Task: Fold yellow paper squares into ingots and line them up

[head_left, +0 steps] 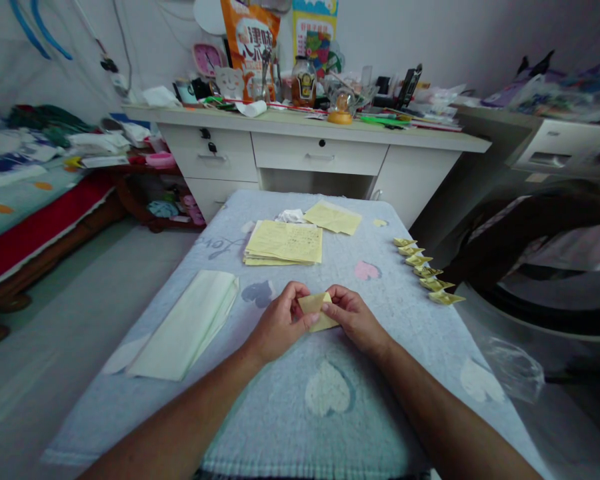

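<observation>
Between my two hands is a small piece of folded yellow paper (322, 323), held just over the cloth-covered table. My left hand (283, 321) pinches its left side, thumb across the front. On the right side, my right hand (356, 319) grips the paper between thumb and fingers. Beyond the hands lies a stack of yellow paper sheets (284, 243), with handwriting on the top one. More yellow sheets (334, 217) rest behind it, beside a crumpled white tissue (291, 216). Several folded yellow paper boats (434, 284) stand in a row along the table's right edge.
A folded pale green paper bundle (190, 327) lies on the left of the table's blue cloth (260, 407). A white desk (320, 152) crowded with jars and packets stands behind. At right is a washing machine (555, 143); a bed (35, 193) is at left.
</observation>
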A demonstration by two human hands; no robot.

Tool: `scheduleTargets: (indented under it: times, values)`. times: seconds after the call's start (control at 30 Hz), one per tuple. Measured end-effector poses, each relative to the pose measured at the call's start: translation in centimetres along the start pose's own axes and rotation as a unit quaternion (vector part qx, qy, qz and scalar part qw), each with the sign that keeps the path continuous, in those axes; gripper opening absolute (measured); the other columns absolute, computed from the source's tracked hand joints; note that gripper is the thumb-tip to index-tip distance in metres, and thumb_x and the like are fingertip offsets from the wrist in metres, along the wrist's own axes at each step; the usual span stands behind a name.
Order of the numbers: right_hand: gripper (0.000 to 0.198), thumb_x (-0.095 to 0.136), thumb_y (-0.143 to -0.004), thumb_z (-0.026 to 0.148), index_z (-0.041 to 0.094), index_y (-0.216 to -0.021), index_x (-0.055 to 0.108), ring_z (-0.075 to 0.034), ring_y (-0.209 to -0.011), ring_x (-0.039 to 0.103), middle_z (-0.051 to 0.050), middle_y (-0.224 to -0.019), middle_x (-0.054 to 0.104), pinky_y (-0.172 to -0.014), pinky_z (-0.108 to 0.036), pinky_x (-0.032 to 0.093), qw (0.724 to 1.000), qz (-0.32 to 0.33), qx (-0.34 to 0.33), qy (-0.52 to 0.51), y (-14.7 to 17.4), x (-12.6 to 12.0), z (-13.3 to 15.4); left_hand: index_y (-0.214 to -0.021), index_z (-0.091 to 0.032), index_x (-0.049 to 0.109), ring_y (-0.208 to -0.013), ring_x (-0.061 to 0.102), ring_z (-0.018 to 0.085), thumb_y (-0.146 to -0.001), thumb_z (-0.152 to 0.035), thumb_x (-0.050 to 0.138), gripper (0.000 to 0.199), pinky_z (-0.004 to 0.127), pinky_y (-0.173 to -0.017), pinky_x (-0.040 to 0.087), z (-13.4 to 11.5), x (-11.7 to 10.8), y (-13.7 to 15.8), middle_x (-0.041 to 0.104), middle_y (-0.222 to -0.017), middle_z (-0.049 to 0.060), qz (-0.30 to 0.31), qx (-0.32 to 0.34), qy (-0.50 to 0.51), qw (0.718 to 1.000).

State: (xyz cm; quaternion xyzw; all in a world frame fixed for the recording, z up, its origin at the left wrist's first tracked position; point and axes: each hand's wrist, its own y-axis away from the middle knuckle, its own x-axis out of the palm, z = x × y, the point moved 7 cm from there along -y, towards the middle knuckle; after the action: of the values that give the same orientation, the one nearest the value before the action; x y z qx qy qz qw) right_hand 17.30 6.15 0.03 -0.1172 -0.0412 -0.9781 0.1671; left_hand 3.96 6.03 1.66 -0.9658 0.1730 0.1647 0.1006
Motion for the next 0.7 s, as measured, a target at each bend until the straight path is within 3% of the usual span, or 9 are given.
scheduleTargets:
  times: [0.17,0.37,0.5,0.7]
  values:
    - [0.033,0.074,-0.073,0.043,0.017,-0.078,0.055,-0.008,-0.056,0.048,0.002,-0.069,0.059,-0.054,-0.021,0.034,1.0,-0.004,-0.004,-0.006,-0.1,-0.1,0.0,-0.101,-0.021,0.048,-0.093,0.052,0.019,-0.069,-0.023,0.074,0.042,0.03,-0.08,0.043,-1.7,-0.9,0.4,0.052,-0.102,0.003,-0.081,0.084,-0.134,0.984]
    - [0.035,0.076,-0.072,0.044,0.017,-0.078,0.054,-0.008,-0.056,0.047,0.003,-0.068,0.057,-0.054,-0.021,0.035,1.0,0.007,-0.001,0.006,-0.1,0.5,0.2,-0.088,-0.02,0.052,-0.092,0.053,0.018,-0.079,-0.015,0.062,0.015,0.029,-0.082,0.043,-2.9,-0.3,0.3,0.054,-0.093,0.003,-0.053,0.128,-0.146,0.98]
    - [0.035,0.07,-0.076,0.048,0.017,-0.078,0.055,-0.008,-0.054,0.046,0.003,-0.065,0.055,-0.052,-0.021,0.035,1.0,0.0,0.009,0.019,0.1,0.4,0.2,-0.084,-0.019,0.054,-0.083,0.054,0.016,-0.084,-0.016,0.055,0.003,0.027,-0.075,0.041,-2.8,-0.2,0.2,0.054,-0.087,0.002,-0.036,0.112,-0.13,0.984]
    - [0.036,0.068,-0.077,0.05,0.017,-0.076,0.054,-0.007,-0.05,0.043,0.004,-0.061,0.052,-0.049,-0.02,0.033,1.0,-0.016,0.009,0.025,0.1,0.0,-0.3,-0.078,-0.018,0.054,-0.074,0.049,0.013,-0.088,-0.025,0.054,0.013,0.024,-0.067,0.039,-1.4,0.0,0.0,0.052,-0.08,0.0,-0.032,0.067,-0.042,0.996]
